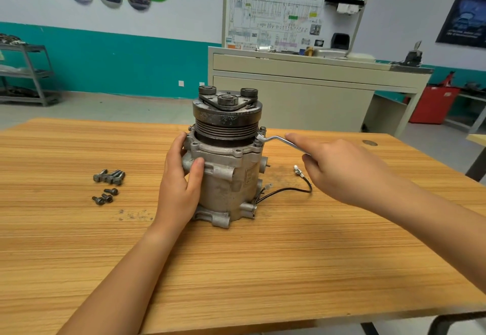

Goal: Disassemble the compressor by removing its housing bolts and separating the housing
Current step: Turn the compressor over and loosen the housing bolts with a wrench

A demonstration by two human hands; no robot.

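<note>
Grip: right hand (pixel 339 170) wrench (pixel 273 138), left hand (pixel 180 179) compressor (pixel 228 179).

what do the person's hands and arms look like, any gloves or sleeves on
The left hand and the right hand are both bare: no gloves, and no rings, watch or wristband in view. No sleeve shows on either side right up to the frame's edge.

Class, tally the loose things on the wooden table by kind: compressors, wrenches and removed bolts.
compressor: 1
wrench: 1
loose bolts: 7 (4 longer ones lying bunched, so that count is less sure; 3 short)
Total: 9
</note>
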